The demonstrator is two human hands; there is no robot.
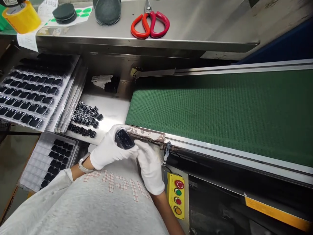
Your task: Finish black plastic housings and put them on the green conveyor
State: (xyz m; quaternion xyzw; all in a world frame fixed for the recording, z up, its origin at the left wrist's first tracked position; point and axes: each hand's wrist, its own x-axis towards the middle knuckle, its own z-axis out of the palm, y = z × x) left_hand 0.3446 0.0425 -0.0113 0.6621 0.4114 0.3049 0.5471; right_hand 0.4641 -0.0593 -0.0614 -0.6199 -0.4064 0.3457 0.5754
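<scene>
Both my hands wear white gloves and meet close to my chest, just in front of the conveyor's near corner. My left hand point(107, 150) is closed around a small black rectangular part point(124, 139) with holes in its face, held up between thumb and fingers. My right hand point(149, 166) comes in from the lower right, its fingertips curled against the underside of the same part. A pile of similar small black parts point(84, 119) lies on the steel surface just beyond my left hand.
A green conveyor belt point(220, 111) runs off to the right. Clear trays of black parts point(29, 94) are stacked at left, another tray point(49, 160) lower down. On the steel shelf point(195, 29) above lie red scissors point(149, 24) and yellow tape point(21, 17). A yellow button box point(176, 195) sits by my right wrist.
</scene>
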